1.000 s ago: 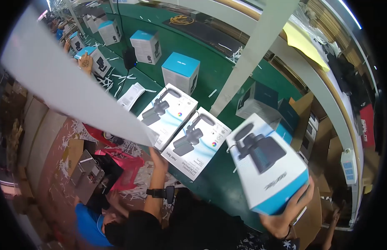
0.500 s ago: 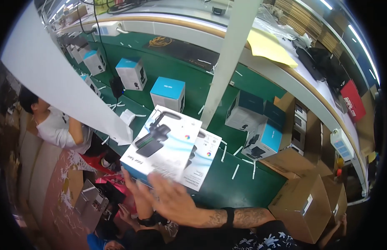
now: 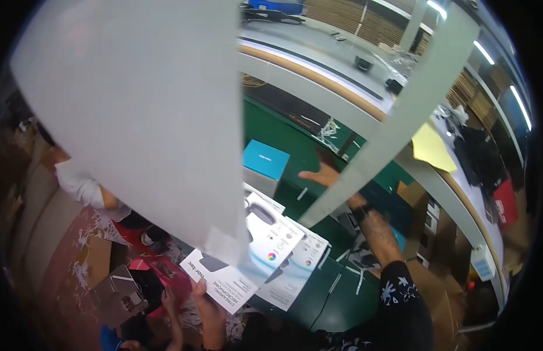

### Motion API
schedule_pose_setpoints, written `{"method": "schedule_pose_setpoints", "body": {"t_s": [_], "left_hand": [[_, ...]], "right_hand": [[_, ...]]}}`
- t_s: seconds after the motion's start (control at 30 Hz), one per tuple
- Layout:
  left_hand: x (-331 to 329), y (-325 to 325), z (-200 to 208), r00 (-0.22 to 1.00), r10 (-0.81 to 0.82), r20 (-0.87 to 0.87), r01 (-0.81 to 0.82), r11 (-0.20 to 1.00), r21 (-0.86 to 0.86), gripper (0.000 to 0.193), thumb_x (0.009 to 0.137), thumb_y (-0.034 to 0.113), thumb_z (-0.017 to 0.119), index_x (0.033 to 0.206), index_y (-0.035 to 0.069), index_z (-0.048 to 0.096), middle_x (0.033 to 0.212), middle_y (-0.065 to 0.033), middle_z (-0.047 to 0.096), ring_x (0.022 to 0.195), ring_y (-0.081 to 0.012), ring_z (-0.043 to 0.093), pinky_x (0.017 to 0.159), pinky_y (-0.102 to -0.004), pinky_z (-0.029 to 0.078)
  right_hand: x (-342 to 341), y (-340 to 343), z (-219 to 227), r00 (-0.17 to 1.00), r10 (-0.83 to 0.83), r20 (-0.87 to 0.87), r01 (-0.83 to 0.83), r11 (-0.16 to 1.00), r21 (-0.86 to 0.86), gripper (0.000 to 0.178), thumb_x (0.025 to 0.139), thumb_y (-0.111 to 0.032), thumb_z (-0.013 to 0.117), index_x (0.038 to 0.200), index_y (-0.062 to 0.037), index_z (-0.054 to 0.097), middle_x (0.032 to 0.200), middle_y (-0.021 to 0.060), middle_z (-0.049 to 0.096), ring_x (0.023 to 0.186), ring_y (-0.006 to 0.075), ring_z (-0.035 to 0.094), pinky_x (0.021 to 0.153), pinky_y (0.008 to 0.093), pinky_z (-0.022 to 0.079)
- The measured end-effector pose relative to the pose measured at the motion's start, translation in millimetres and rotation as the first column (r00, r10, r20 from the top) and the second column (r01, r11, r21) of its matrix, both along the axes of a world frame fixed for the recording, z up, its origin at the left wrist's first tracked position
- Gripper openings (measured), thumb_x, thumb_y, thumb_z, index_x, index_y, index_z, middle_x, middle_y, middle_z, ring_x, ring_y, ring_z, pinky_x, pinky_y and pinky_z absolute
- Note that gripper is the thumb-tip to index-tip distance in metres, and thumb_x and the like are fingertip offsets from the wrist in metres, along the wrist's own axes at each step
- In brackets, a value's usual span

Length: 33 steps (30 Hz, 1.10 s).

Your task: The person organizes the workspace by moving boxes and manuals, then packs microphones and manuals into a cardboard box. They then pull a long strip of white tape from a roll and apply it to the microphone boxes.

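Observation:
My left hand (image 3: pixel 210 313) grips the lower edge of a white product box (image 3: pixel 224 286) printed with a dark device, its thumb on the front. A second white box (image 3: pixel 286 281) lies just to the right, partly under the first. My right arm is stretched forward across the bench. Beside the slanted post, my right hand (image 3: pixel 325 174) hangs over the green surface, fingers apart and somewhat blurred, with nothing in it. The closest thing to it is a blue-topped box (image 3: pixel 265 161) standing to its left. A large pale panel hides part of the held box.
The pale panel (image 3: pixel 137 117) fills the upper left, and a slanted post (image 3: pixel 394 126) crosses the right. Dark-topped boxes (image 3: pixel 385 202) and an open carton (image 3: pixel 435 292) stand at right. A person in a white shirt (image 3: pixel 81 184) sits at left; another person's arm (image 3: pixel 175 322) shows below.
My right hand has left the white box's front and reached forward and right past the post. My left hand still holds the box. The view has shifted, so the pale panel covers more.

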State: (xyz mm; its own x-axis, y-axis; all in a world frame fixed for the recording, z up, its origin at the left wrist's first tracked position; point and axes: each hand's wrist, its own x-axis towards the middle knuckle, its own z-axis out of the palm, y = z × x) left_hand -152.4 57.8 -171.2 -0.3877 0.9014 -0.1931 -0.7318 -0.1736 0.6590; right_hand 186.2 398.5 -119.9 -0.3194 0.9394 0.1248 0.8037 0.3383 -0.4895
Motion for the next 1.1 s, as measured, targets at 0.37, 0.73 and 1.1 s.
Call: {"method": "schedule_pose_setpoints", "body": {"t_s": [0.37,0.73,1.1], "left_hand": [[-7.2,47.6,15.8,0.992,0.027,-0.125,-0.033,0.998,-0.047,0.060,0.092,0.047,0.045,0.133,0.002,0.047,0.126,-0.0121,0.059,0.114,-0.0268,0.058,0.097,-0.0383,0.046],[-10.0,28.6,-14.0,0.471,0.401,-0.786,-0.484,0.862,0.151,0.059,0.094,0.029,0.061,0.136,-0.006,0.039,0.131,-0.0210,0.046,0.117,-0.0327,0.049,0.099,-0.0431,0.041],[193.2,-11.0,131.3,0.089,0.292,-0.952,0.528,0.797,0.294,0.100,0.059,0.046,0.089,0.133,-0.005,0.046,0.141,-0.0309,0.039,0.130,-0.0454,0.040,0.107,-0.0477,0.035]], "right_hand": [[-101.9,39.8,-33.4,0.922,0.145,0.359,-0.094,0.983,-0.156,0.136,0.052,-0.061,0.080,0.153,-0.0027,0.010,0.148,0.0354,0.021,0.139,0.0488,0.023,0.107,0.0632,0.026],[62.4,-159.6,92.6,0.946,-0.322,0.041,0.312,0.937,0.158,0.077,0.062,-0.041,0.079,0.124,-0.0009,0.058,0.102,0.0267,0.064,0.095,0.0434,0.061,0.086,0.0441,0.049],[102.2,-382.9,163.0,0.939,-0.316,0.135,0.276,0.927,0.253,0.114,0.047,-0.034,0.082,0.145,-0.0005,0.035,0.134,0.0286,0.040,0.119,0.0466,0.041,0.103,0.0522,0.028]]}}
